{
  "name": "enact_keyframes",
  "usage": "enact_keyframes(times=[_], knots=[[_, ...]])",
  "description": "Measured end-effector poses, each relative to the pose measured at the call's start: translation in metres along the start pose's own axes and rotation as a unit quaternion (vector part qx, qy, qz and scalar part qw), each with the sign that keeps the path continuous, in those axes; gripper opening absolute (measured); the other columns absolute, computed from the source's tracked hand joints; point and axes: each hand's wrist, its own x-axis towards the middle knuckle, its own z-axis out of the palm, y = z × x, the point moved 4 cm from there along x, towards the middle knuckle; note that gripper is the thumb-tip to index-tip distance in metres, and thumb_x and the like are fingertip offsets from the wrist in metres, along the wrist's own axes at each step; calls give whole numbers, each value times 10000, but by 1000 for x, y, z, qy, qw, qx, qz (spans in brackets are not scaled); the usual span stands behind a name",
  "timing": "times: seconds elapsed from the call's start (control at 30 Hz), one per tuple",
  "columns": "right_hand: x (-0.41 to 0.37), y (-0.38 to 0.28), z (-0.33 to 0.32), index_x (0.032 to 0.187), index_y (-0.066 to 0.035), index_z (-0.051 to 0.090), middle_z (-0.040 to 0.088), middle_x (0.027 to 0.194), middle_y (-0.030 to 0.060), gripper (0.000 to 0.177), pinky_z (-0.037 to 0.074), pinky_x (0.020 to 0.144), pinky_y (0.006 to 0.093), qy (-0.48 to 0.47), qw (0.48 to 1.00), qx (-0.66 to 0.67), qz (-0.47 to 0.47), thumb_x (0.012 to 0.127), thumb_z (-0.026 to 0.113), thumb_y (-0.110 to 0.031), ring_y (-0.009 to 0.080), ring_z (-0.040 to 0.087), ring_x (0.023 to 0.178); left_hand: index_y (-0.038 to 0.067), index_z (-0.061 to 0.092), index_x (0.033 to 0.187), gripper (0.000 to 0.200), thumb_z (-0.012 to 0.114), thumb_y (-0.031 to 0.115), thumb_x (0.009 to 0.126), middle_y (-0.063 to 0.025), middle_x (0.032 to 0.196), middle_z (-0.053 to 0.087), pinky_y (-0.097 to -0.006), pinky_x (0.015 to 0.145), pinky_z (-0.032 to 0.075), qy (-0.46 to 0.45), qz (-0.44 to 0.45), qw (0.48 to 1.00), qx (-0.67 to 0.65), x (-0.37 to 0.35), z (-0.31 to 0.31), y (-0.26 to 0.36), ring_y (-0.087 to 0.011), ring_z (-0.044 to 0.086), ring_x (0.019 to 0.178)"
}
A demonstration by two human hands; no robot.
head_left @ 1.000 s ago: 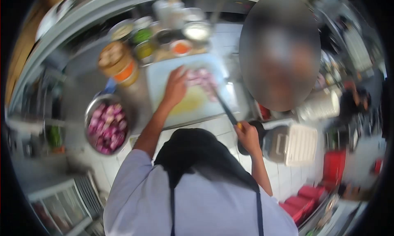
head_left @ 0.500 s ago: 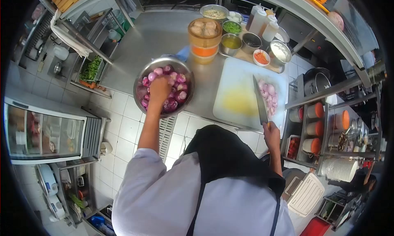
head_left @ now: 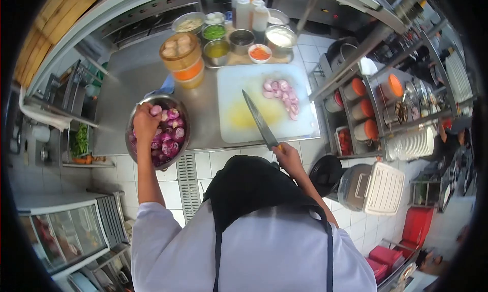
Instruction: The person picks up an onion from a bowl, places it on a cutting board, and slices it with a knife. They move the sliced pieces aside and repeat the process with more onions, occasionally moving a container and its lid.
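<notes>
Red onions (head_left: 170,134) fill a steel bowl (head_left: 186,123) at the table's left front corner. My left hand (head_left: 146,123) is in the bowl, fingers closed around a peeled pinkish onion (head_left: 155,110); part of the grip is hidden. My right hand (head_left: 287,158) holds a chef's knife (head_left: 259,120) by its handle, at the front edge of a white cutting board (head_left: 231,81). The blade points away and to the left, over a yellow stain. Cut onion pieces (head_left: 281,93) lie on the board to the right of the blade, apart from it.
Behind the board stand a bamboo steamer (head_left: 181,58), a bowl of shredded carrot (head_left: 260,53), a pot of yellow liquid (head_left: 217,51) and squeeze bottles (head_left: 243,12). A shelf with orange-lidded tubs (head_left: 363,109) is at right. A floor drain (head_left: 188,183) runs below.
The view has swung, so the table appears further left. My left hand has shifted toward the bowl's left side and closed on an onion. The knife has moved left, away from the cut pieces.
</notes>
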Motion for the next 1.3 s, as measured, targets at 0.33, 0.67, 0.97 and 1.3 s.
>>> enact_keyframes(times=[0.33,0.67,0.97,1.3], knots=[[-17,-12,-15,1037,-14,595,637,676,215,259,501,591,485,80,996,-15,-23,979,685,-249,380,659,618,16,682,1154,316,780,112,869,-93,1097,737,-320,835,581,-347,14,844,-409,-29,195,212,-190,723,937],[-43,-60,-23,976,-7,519,676,756,263,227,524,656,578,83,952,-273,-107,951,658,-184,477,670,713,27,723,1079,243,760,156,877,-129,1041,732,-363,817,571,-224,-28,897,-379,-46,233,206,-243,735,920],[-52,-73,-12,947,-2,502,682,735,250,216,558,617,538,49,938,-326,-109,945,642,-167,446,690,677,19,724,993,187,755,163,877,-115,989,726,-341,790,567,-125,-76,923,-356,-68,235,215,-211,730,869],[-48,-74,-4,965,-10,500,685,725,239,218,569,590,526,52,927,-358,-99,940,646,-169,429,694,644,25,693,898,170,801,137,829,-98,837,714,-354,718,558,-105,-116,905,-395,-71,234,222,-216,707,763]])
